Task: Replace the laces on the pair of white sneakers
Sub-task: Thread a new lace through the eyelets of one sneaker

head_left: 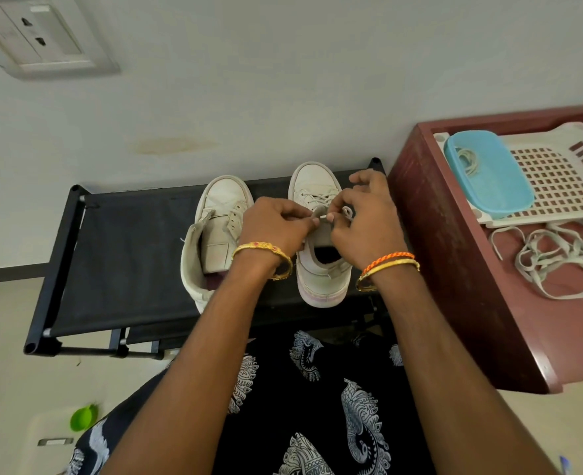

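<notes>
— Which shoe is being worked on?

— The right sneaker (319, 231), the one standing toes to the wall on the black rack (129, 255). A pale lace (324, 214) already crosses its lower eyelets, and the stiff tip of it is pinched between the two hands just above the tongue.

— So threading, not stripping?

— I'd judge threading, near the upper eyelets. The left hand (276, 228) has its fingers (304, 217) closed together on the lace tip; the right hand (365, 224) pinches the other side of it with thumb and forefinger, the remaining fingers spread loose.

— What comes next, you reckon?

— Probably steering that tip into the next hole and pulling the slack through evenly. It's fiddly; the tip must go in straight.

— And the other one?

— The left sneaker (214, 234) sits just beside it, tongue flopped open; I see no lace in it. Both look scuffed and greyish.

— The rest?

— On the reddish surface (454, 269) to the right lies a tangle of loose laces (557, 262), and a blue tub (489, 176) rests on a white basket (564, 173).
</notes>
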`<act>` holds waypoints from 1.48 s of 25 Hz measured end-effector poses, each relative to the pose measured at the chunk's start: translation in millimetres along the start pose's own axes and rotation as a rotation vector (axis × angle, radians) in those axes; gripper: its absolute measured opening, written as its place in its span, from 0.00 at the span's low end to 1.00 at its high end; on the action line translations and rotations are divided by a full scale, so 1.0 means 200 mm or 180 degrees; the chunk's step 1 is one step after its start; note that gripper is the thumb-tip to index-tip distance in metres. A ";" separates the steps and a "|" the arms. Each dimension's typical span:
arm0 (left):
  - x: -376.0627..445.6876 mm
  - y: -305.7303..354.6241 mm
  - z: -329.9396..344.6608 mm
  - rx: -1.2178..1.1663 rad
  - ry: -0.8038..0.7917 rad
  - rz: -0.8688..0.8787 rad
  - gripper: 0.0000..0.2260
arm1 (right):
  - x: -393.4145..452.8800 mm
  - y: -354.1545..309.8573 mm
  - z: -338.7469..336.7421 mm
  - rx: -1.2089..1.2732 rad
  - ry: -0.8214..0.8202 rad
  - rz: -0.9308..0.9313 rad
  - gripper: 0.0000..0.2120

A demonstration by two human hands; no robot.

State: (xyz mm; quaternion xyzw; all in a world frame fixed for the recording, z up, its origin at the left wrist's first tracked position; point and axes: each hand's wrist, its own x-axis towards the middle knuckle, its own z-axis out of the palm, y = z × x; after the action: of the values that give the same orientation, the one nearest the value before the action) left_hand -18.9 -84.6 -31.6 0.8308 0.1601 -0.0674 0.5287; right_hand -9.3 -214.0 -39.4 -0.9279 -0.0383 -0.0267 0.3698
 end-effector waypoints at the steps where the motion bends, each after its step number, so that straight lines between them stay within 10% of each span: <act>1: 0.01 0.00 0.00 -0.0205 -0.0058 -0.0161 0.08 | 0.00 0.00 0.01 0.0059 0.0006 0.0011 0.06; 18: 0.02 -0.04 -0.01 -0.0831 -0.0360 -0.0436 0.05 | 0.00 0.01 0.10 0.0597 0.0303 0.0199 0.11; 26: 0.02 -0.08 0.03 0.0960 0.0415 0.1078 0.07 | -0.03 0.02 0.11 0.0669 0.0274 0.0199 0.05; 37: -0.11 -0.09 -0.15 0.1052 0.1985 0.0369 0.09 | -0.11 0.05 0.02 0.0792 0.0715 0.0540 0.12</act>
State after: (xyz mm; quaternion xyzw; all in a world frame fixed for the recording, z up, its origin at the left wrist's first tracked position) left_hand -46.8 -54.6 -28.2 0.8934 0.2533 0.1945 0.3159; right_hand -29.8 -220.8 -50.8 -0.8661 0.0786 -0.0939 0.4846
